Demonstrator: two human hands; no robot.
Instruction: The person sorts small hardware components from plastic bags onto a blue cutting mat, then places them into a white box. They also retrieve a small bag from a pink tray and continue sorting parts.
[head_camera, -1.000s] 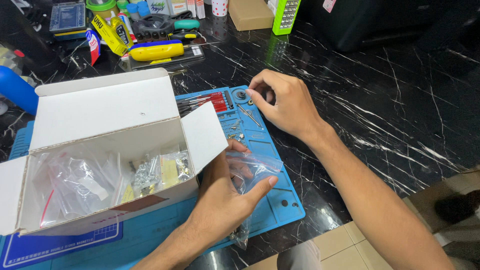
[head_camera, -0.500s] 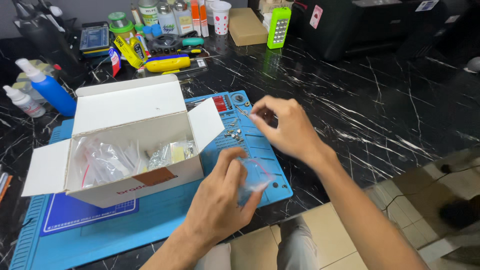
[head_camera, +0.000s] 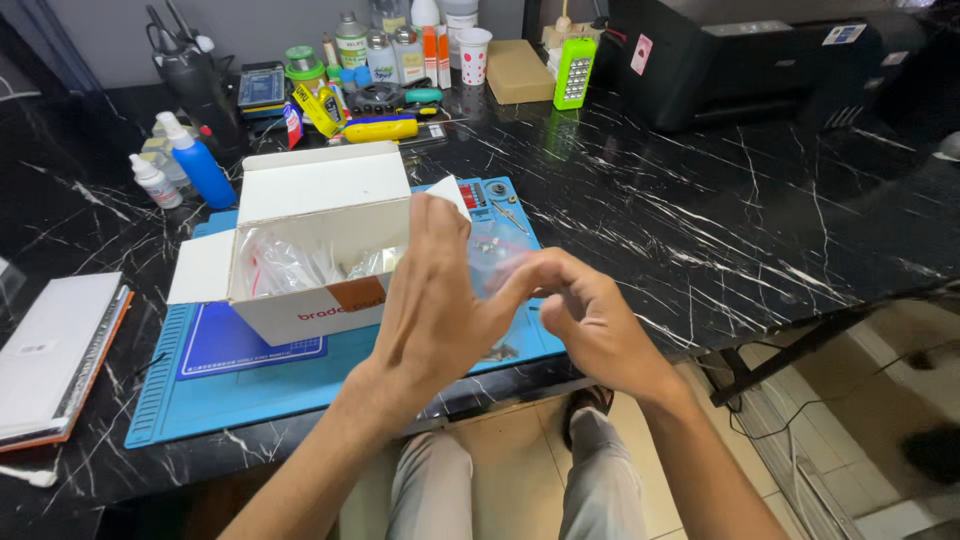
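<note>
My left hand (head_camera: 430, 310) and my right hand (head_camera: 595, 325) are raised together over the near edge of the blue work mat (head_camera: 250, 385). Between them they hold a small clear plastic bag (head_camera: 497, 258): the left fingers stand upright behind it and the right fingertips pinch its lower edge. What the bag contains cannot be made out. Just left of the hands stands an open white cardboard box (head_camera: 310, 215) with several clear bags of small parts inside. Small metal parts and a red piece (head_camera: 495, 198) lie on the mat's far right corner.
On the black marble table are a blue bottle (head_camera: 200, 165), a small white bottle (head_camera: 155, 182), a yellow screwdriver (head_camera: 380, 129), a green lamp (head_camera: 575, 72), a brown box (head_camera: 520, 70) and a black printer (head_camera: 760, 50). A notebook (head_camera: 55, 360) lies at the left. My knees show below the table edge.
My right hand left the mat's far corner and came back to meet the left hand. Both hands lifted the clear bag toward me. The view pulled back from the table.
</note>
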